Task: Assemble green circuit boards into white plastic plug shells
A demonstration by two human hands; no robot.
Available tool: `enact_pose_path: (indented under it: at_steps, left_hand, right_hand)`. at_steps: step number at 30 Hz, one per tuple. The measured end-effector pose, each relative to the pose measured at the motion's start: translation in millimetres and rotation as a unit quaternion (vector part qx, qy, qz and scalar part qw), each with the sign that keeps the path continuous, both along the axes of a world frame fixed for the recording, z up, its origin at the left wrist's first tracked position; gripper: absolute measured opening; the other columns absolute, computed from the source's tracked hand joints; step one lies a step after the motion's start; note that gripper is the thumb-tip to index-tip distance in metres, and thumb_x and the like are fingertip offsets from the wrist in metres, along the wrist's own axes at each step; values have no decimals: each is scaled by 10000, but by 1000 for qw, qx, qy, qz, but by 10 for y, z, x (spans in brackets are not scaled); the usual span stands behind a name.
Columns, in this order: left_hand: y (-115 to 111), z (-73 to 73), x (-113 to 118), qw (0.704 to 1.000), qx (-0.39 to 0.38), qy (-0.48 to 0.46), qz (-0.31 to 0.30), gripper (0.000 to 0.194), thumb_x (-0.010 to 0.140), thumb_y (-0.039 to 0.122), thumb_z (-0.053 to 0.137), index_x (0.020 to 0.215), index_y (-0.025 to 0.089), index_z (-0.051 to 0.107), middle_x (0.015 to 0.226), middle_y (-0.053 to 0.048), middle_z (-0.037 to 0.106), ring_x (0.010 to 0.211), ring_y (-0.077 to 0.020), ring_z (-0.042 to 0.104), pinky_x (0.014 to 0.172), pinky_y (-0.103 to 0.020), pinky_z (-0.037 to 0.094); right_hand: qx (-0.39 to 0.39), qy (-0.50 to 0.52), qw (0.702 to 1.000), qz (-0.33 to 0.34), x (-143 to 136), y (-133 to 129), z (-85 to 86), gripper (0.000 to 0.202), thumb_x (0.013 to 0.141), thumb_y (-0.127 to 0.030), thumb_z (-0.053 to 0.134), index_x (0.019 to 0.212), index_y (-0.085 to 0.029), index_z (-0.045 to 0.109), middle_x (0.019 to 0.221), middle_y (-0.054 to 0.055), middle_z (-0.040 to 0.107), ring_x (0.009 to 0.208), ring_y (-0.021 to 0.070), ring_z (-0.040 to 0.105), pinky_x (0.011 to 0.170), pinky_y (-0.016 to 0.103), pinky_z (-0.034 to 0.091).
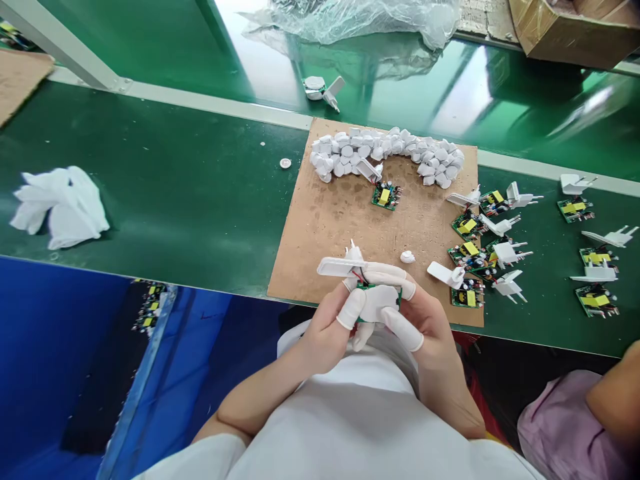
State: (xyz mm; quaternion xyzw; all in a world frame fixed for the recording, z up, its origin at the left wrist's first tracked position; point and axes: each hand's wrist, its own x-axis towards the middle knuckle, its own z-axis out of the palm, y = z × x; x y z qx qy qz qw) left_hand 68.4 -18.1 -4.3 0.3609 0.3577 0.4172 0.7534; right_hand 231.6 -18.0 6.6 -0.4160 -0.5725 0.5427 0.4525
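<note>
Both of my hands, with white finger cots on the fingers, hold one green circuit board (399,297) close to my body at the cardboard's front edge. A flattened white putty-like piece (379,303) covers the board's upper face. My left hand (333,320) presses its thumb on the left side of the putty. My right hand (417,313) has its thumb on the right side, with fingers behind the board. A white plug housing (340,267) hangs off the board by thin red and dark wires. Beyond my hands, a small white lump (407,257) lies on the cardboard sheet (320,220).
Many white putty lumps (347,152) form an arc at the cardboard's back. One board with a yellow transformer (384,197) lies before them. Several wired boards (470,248) crowd the right. White cloth-like pieces (63,207) lie left. A cardboard box (575,33) stands back right; a co-worker's arm (615,393) shows lower right.
</note>
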Motion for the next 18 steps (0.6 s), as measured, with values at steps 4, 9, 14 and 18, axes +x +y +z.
enact_pose_path:
  at_steps: [4, 9, 14, 18]
  left_hand:
    - [30, 49, -32, 997, 57, -5, -47, 483, 1049, 607, 492, 1237, 186, 633, 673, 38, 535, 523, -99, 409, 519, -240, 356]
    - [44, 26, -16, 990, 119, 42, -65, 389, 1079, 529, 466, 1232, 193, 590, 703, 60, 431, 550, -99, 333, 511, -236, 317]
    - [60, -10, 20, 982, 171, 80, -22, 362, 1075, 526, 471, 1114, 193, 606, 708, 50, 463, 549, -95, 315, 497, -231, 312]
    - [72, 2, 23, 987, 137, 74, -43, 411, 1055, 570, 486, 1080, 189, 640, 684, 47, 441, 548, -106, 334, 502, -251, 321]
  right_hand:
    - [-58, 61, 996, 4, 28, -20, 8, 335, 1025, -414, 638, 1342, -335, 715, 1466, 68, 676, 862, 232, 783, 634, 349, 660]
    - [16, 81, 997, -10, 19, 24, -35, 292, 994, -382, 697, 1269, -309, 761, 1364, 88, 733, 1161, 303, 747, 960, 458, 655]
    - [12, 61, 998, -27, 40, 25, -74, 253, 1017, -310, 668, 1246, -292, 775, 1342, 93, 751, 1124, 273, 766, 1000, 460, 651]
    - [10, 71, 997, -24, 50, 24, -75, 287, 980, -361, 728, 1255, -297, 779, 1349, 101, 750, 1216, 316, 740, 987, 459, 661]
